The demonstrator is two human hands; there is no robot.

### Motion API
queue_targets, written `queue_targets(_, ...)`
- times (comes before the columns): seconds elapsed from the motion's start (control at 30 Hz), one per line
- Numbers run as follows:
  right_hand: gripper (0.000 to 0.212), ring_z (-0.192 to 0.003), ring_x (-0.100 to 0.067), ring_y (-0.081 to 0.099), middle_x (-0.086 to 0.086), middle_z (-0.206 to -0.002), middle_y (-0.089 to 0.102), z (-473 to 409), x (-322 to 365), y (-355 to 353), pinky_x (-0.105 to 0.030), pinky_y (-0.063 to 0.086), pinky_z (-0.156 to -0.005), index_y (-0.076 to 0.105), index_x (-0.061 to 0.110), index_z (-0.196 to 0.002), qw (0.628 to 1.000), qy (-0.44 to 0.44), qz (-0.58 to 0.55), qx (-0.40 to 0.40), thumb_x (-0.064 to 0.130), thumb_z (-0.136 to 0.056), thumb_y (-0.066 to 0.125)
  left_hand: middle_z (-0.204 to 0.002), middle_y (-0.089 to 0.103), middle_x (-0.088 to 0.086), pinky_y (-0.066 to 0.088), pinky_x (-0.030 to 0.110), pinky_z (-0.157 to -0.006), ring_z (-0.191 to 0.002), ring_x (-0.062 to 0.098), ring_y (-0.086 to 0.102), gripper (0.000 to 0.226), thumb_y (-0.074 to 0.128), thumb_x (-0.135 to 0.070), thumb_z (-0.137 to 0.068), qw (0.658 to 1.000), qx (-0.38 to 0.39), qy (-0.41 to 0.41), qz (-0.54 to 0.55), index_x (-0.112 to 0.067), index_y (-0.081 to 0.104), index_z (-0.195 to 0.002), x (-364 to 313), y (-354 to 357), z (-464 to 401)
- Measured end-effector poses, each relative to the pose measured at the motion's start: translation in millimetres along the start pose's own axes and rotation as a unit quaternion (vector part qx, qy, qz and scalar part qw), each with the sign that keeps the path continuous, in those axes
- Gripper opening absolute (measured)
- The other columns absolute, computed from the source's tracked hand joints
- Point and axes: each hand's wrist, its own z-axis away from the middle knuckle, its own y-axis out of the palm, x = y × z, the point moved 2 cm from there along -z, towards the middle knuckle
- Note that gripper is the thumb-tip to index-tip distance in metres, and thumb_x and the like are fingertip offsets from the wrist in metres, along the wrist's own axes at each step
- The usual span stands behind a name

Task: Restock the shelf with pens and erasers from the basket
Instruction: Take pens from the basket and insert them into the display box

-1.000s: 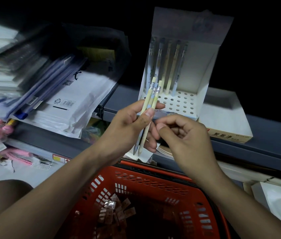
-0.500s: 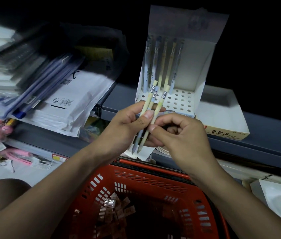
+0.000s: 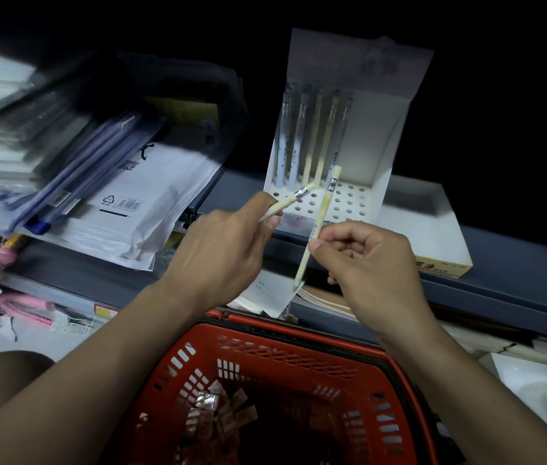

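**Two hands, one cream pen each, in front of the display box**

Your left hand (image 3: 222,250) is gripping a cream pen (image 3: 287,203) with the fingers curled round its lower barrel; the capped end is sticking out past your thumb and index finger, tilting up toward the right. How many pens are lying inside that fist you cannot tell. Your right hand (image 3: 371,260) is pinching a second cream pen (image 3: 319,226) between thumb and index fingertip at mid-barrel, the other fingers curling loosely into the palm. This pen is standing nearly upright, its cap above your fingertips and its tip pointing down below them. The two pens are apart, the gap lying between your two thumbs.

Just beyond your fingertips the white display box (image 3: 383,146) is standing open on the grey shelf (image 3: 517,263), with a row of pens (image 3: 312,139) leaning against its back wall and a perforated base (image 3: 346,203) showing open holes. Below your wrists the red basket (image 3: 299,350) is holding small wrapped erasers (image 3: 213,412). To the outside of your left hand, plastic folders and white envelopes (image 3: 138,209) are lying stacked on the shelf.
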Motion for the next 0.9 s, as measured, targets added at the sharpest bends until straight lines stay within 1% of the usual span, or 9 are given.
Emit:
queue_targets(0.13,0.008,-0.059,-0.002,0.062,0.009,-0.07,0.072,-1.9,5.4,-8.4,-0.02,0.054,-0.066,0.078,0.018,-0.085,1.0,-0.01,0.008,-0.023,0.012,-0.087,0.082,-0.055,0.044,-0.008,0.036,0.034,-0.05,-0.047,0.026,0.047,0.035,0.046,-0.035,-0.107,0.996,0.04,0.02,-0.072,-0.027,0.051,-0.141,-2.5,-1.2,-0.2)
queue_targets(0.2,0.007,-0.059,-0.004,0.061,0.006,-0.071,0.073,-5.6,9.4,-13.3,-0.023,0.053,-0.066,0.078,0.018,-0.084,0.999,-0.021,0.014,-0.034,0.013,-0.087,0.082,-0.053,0.043,-0.01,0.04,0.033,-0.052,-0.049,0.026,0.05,0.044,0.053,-0.037,-0.102,0.994,0.056,0.025,-0.092,-0.032,0.047,-0.145,-4.2,-1.9,0.3)
queue_targets(0.23,0.006,-0.058,-0.004,0.06,0.005,-0.072,0.072,-8.1,10.9,-15.4,-0.024,0.053,-0.065,0.078,0.017,-0.085,0.999,-0.025,0.016,-0.04,0.013,-0.087,0.082,-0.053,0.047,-0.009,0.042,0.033,-0.053,-0.051,0.026,0.054,0.048,0.055,-0.037,-0.1,0.993,0.06,0.025,-0.099,-0.034,0.046,-0.146,-4.0,-2.2,0.4)
queue_targets(0.3,0.005,-0.056,-0.005,0.059,0.002,-0.071,0.071,-12.7,13.9,-18.7,-0.023,0.053,-0.061,0.077,0.015,-0.086,0.998,-0.03,0.012,-0.053,0.013,-0.087,0.082,-0.056,0.056,-0.007,0.044,0.033,-0.055,-0.054,0.025,0.058,0.05,0.056,-0.036,-0.099,0.992,0.057,0.026,-0.106,-0.037,0.046,-0.147,-3.2,-3.5,0.1)
queue_targets(0.43,0.004,-0.052,-0.006,0.054,0.002,-0.065,0.066,-21.7,24.3,-19.7,-0.021,0.05,-0.053,0.076,0.012,-0.087,0.996,-0.05,-0.004,-0.071,0.01,-0.089,0.08,-0.055,0.05,-0.007,0.053,0.037,-0.059,-0.055,0.026,0.057,0.048,0.052,-0.034,-0.1,0.992,0.051,0.026,-0.113,-0.041,0.047,-0.147,-1.6,-6.3,-2.4)
queue_targets(0.6,0.003,-0.055,-0.005,0.056,0.002,-0.067,0.067,-40.7,39.0,-13.5,-0.025,0.054,-0.059,0.077,0.012,-0.09,0.991,-0.094,-0.002,-0.095,0.011,-0.089,0.08,-0.054,0.045,-0.007,0.056,0.039,-0.061,-0.054,0.025,0.055,0.049,0.052,-0.034,-0.1,0.992,0.055,0.015,-0.109,-0.044,0.046,-0.148,-0.5,-7.0,-3.9)
queue_targets(0.67,0.003,-0.055,-0.005,0.056,0.003,-0.066,0.067,-49.8,41.9,-8.6,-0.026,0.054,-0.062,0.077,0.011,-0.089,0.988,-0.109,0.003,-0.107,0.011,-0.089,0.08,-0.055,0.05,-0.007,0.057,0.04,-0.061,-0.054,0.024,0.055,0.05,0.052,-0.033,-0.1,0.992,0.056,0.016,-0.111,-0.044,0.045,-0.148,0.8,-7.3,-4.3)
queue_targets(0.77,0.004,-0.054,-0.004,0.057,0.005,-0.064,0.067,-63.3,41.5,-1.1,-0.023,0.051,-0.061,0.077,0.014,-0.088,0.986,-0.115,0.009,-0.123,0.013,-0.089,0.08,-0.06,0.06,-0.003,0.057,0.04,-0.062,-0.058,0.026,0.061,0.052,0.051,-0.033,-0.1,0.992,0.058,0.014,-0.115,-0.046,0.041,-0.15,1.7,-6.2,-3.3)
queue_targets(0.9,0.004,-0.055,-0.007,0.058,0.007,-0.065,0.067,-80.5,36.3,5.7,-0.029,0.051,-0.062,0.077,0.019,-0.087,0.984,-0.104,0.015,-0.142,0.021,-0.087,0.082,-0.059,0.059,-0.003,0.057,0.039,-0.061,-0.056,0.025,0.059,0.053,0.051,-0.033,-0.101,0.992,0.055,0.018,-0.116,-0.046,0.041,-0.151,2.1,-6.5,-2.8)
